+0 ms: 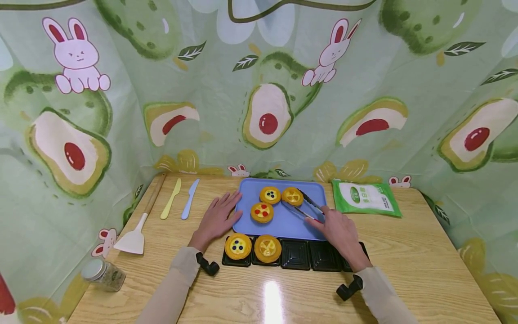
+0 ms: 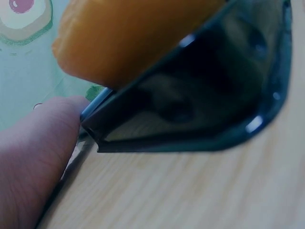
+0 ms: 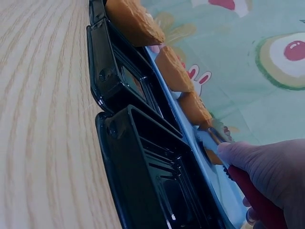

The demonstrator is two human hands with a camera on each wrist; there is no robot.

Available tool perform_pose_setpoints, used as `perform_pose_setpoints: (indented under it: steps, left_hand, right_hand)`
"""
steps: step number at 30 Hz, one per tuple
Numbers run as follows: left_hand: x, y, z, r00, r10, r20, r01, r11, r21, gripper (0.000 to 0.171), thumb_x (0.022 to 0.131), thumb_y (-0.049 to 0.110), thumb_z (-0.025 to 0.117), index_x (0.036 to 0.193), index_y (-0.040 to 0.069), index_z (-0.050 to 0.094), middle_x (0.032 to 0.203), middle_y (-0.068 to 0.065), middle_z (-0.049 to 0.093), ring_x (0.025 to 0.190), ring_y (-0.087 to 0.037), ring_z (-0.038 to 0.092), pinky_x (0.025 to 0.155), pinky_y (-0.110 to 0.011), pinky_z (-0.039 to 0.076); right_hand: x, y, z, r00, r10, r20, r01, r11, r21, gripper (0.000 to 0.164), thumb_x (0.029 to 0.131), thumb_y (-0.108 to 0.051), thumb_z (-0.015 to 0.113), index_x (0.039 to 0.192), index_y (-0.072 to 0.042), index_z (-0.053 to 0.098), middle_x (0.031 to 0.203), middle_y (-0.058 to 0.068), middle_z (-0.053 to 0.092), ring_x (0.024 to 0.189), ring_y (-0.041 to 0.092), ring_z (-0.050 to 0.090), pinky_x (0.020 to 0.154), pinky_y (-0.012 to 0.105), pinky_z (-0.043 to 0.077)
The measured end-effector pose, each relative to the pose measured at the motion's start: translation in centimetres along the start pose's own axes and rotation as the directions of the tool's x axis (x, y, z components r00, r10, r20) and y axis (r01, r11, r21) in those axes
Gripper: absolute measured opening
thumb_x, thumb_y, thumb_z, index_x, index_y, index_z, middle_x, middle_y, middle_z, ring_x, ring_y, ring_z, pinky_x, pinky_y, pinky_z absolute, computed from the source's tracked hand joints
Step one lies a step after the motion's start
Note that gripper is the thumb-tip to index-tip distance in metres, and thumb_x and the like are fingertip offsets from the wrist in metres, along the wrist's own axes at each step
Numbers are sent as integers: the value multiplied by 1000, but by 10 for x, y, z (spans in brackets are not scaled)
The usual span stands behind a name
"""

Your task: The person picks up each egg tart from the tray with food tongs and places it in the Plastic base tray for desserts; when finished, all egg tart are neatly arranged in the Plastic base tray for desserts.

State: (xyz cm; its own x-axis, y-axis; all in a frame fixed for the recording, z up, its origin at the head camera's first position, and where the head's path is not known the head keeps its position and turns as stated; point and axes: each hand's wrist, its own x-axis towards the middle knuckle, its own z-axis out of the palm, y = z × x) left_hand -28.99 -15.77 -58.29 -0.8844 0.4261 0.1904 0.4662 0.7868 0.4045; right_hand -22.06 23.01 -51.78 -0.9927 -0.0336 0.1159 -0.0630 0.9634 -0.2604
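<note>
My right hand grips tongs with red handles over the right side of a blue tray. The tongs' arms straddle a tart with a sliced yellow topping; whether they touch it I cannot tell. Beside it lie a tart with dark berries and a tart with red pieces. My left hand rests at the tray's left edge, fingers extended. In front, a row of black square holders bears a berry tart and a sliced-topping tart at its left end.
On the left lie a wooden-handled spatula, a yellow knife and a blue knife. A lidded jar lies near the front left. Right of the tray is a green-and-white packet. A patterned cloth hangs behind.
</note>
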Motion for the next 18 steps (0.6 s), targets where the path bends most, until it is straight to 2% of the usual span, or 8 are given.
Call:
perform_pose_setpoints:
  steps: [7, 14, 18]
  left_hand:
    - [1, 1, -1, 1000, 3, 4, -3, 1000, 0, 67, 109, 56, 41, 167, 26, 29, 172, 6, 26, 160, -26, 20, 128, -55, 12]
    - [1, 4, -2, 1000, 19, -17, -19, 1000, -5, 66, 108, 51, 46, 166, 21, 33, 171, 0, 31, 158, -32, 25, 126, -59, 16]
    - [0, 4, -3, 1000, 17, -8, -17, 1000, -3, 66, 109, 51, 45, 166, 21, 33, 171, 1, 30, 159, -31, 24, 127, -58, 15]
  right_hand:
    - [-3, 2, -4, 1000, -5, -1, 5, 1000, -7, 58, 91, -62, 73, 98, -4, 65, 64, 3, 46, 52, 20, 47, 45, 33, 32]
    - [-8, 4, -9, 1000, -7, -14, 8, 1000, 6, 60, 91, -61, 73, 104, -3, 68, 62, 2, 46, 52, 19, 47, 44, 33, 33]
    - [-13, 5, -12, 1000, -14, -13, 14, 1000, 6, 62, 91, -62, 72, 107, -3, 68, 62, 1, 44, 50, 18, 46, 44, 31, 31]
